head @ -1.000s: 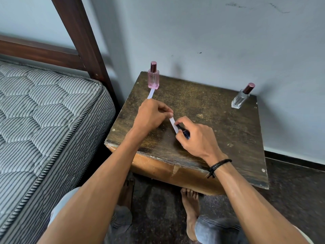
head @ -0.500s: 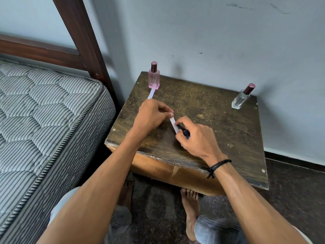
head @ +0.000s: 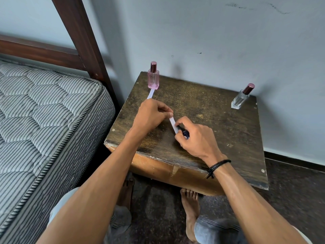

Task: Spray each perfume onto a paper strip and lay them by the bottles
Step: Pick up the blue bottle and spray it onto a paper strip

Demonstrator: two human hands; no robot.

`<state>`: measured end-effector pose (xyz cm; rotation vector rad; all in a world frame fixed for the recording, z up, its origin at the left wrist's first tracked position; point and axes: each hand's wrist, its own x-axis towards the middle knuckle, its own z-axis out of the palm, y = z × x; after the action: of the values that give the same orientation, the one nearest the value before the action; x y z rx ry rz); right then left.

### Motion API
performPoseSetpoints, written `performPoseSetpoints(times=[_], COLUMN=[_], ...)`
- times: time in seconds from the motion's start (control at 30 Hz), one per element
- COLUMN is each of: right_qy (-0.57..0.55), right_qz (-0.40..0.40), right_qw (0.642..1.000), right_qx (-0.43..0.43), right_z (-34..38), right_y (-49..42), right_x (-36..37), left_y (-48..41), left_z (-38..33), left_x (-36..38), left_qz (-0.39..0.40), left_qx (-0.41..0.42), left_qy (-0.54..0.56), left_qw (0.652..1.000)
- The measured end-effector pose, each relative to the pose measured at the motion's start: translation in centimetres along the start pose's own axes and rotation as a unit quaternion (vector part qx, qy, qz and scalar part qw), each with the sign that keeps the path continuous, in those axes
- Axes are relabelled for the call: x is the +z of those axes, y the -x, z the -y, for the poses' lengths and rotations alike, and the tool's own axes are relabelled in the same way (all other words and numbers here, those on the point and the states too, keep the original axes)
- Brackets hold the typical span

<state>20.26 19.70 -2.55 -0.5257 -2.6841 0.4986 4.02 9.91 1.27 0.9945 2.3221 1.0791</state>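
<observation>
Mattress, striped grey and quilted, fills the left beside the worn dark wooden desk. Over the last second nothing has shifted. The left hand still pinches the top end of a white paper strip against the desk, and the right hand still grips a dark pen with its tip at that strip, probably labelling it. The square pink perfume bottle stands at the back left corner with another white strip lying at its base. The clear glass bottle at the back right has none, so its spray and strip look undone.
</observation>
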Motion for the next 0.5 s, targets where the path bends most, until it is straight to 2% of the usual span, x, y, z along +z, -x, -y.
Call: performPoseSetpoints(times=[0.5], right_qy=[-0.035], right_qz=[-0.018], right_qw=[0.999], right_qx=[-0.006], right_z=[-0.14], right_y=[-0.09], right_x=[-0.10], left_y=[0.04], left_z=[-0.07], left_x=[-0.22], left_qz=[-0.001], left_qx=[-0.010], left_qy=[0.029], left_qw=[1.000])
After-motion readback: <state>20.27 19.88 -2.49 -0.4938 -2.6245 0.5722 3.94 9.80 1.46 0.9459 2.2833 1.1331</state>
